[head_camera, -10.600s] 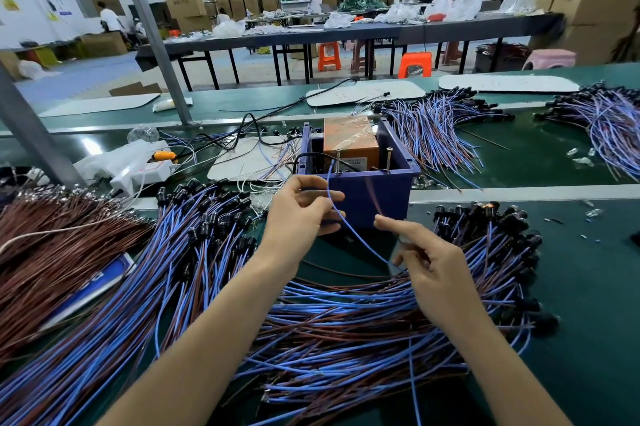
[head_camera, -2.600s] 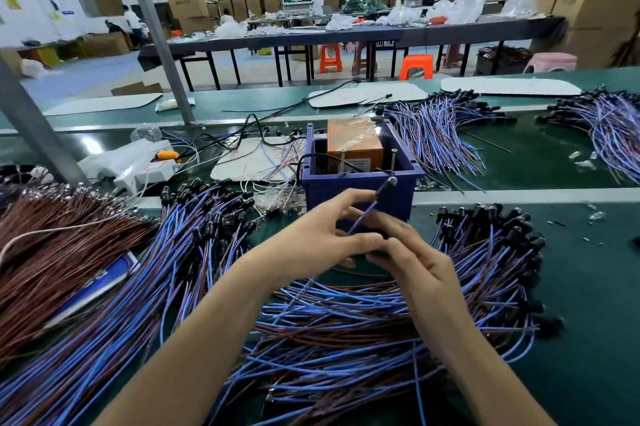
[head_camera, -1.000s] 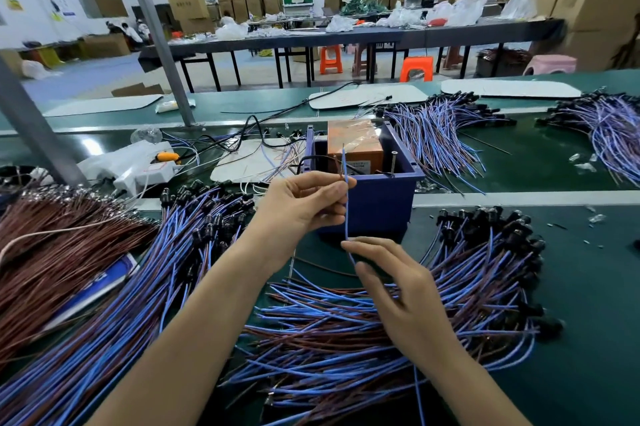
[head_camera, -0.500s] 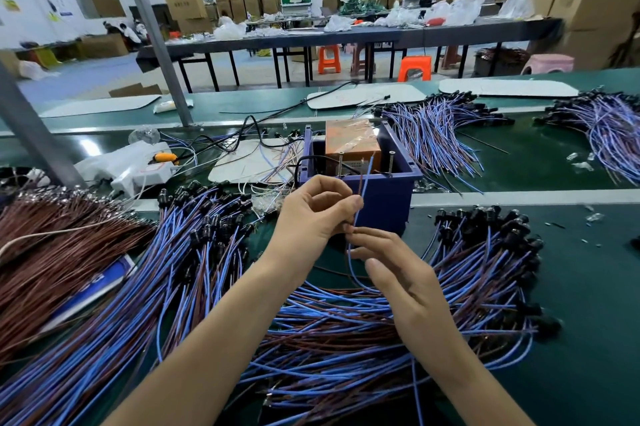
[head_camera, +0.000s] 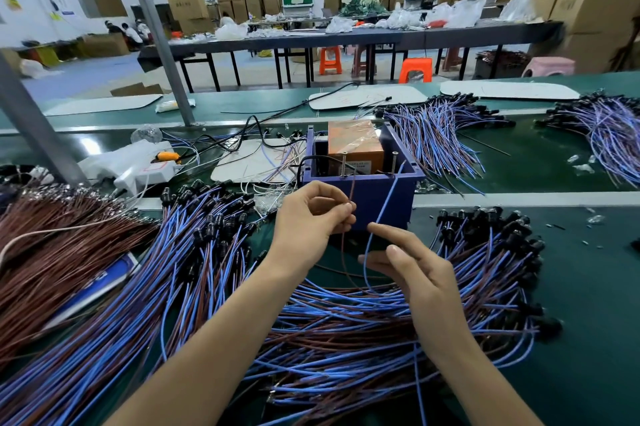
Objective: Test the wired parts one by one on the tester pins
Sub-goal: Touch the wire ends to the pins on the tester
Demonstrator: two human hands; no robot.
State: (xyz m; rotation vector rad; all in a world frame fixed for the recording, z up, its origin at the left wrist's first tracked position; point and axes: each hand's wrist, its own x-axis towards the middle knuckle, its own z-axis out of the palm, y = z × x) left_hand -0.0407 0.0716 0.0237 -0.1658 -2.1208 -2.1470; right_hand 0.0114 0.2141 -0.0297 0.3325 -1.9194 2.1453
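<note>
The blue tester box [head_camera: 391,193] stands mid-bench with two upright spring pins, a left pin [head_camera: 344,165] and a right pin [head_camera: 394,162], and an orange unit inside. My left hand [head_camera: 311,221] pinches a brown wire [head_camera: 351,190] whose tip reaches up to the left pin. My right hand [head_camera: 412,269] pinches a blue wire [head_camera: 388,197] that curves up toward the right pin. Both wires run down into the pile of blue and brown wired parts [head_camera: 363,328] under my hands.
Another heap of blue wired parts [head_camera: 145,273] lies at left, beside brown wires [head_camera: 52,245]. More bundles [head_camera: 440,134] sit behind the tester and at far right [head_camera: 609,127]. A white power strip [head_camera: 135,166] and a metal post [head_camera: 156,34] stand at back left.
My hands have drawn apart. The left hand has lifted the brown wire end to the left pin, and the right hand has swung the blue wire end toward the right pin.
</note>
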